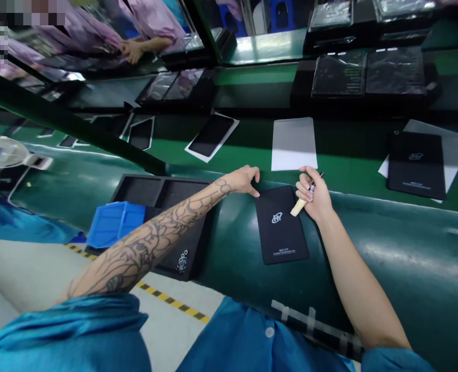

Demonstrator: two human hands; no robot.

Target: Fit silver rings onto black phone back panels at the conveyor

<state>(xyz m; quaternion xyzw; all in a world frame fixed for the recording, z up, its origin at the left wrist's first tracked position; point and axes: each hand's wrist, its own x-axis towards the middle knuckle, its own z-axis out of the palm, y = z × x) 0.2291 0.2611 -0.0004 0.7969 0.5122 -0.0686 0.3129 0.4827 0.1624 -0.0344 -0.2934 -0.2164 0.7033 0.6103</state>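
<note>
A black tablet (281, 235) with a pale logo lies back-side up on the green bench, between my two hands. My left hand (245, 181) is at its upper left corner, thumb and fingers apart, holding nothing I can see. Whether the thumb touches the corner, I cannot tell. My right hand (313, 194) is closed around a slim tool with a flat cream-coloured end (299, 206), which points down over the tablet's right edge. Just beyond the hands, a white sheet (294, 144) rests on the green belt.
Left of the tablet sits a black tray (202, 243) with a blue bin (115, 225) and small metal parts (182, 261). Along the belt lie another tablet (415, 164) on a sheet and a dark panel (211, 135). A green post (77, 126) slants across; people in pink work beyond.
</note>
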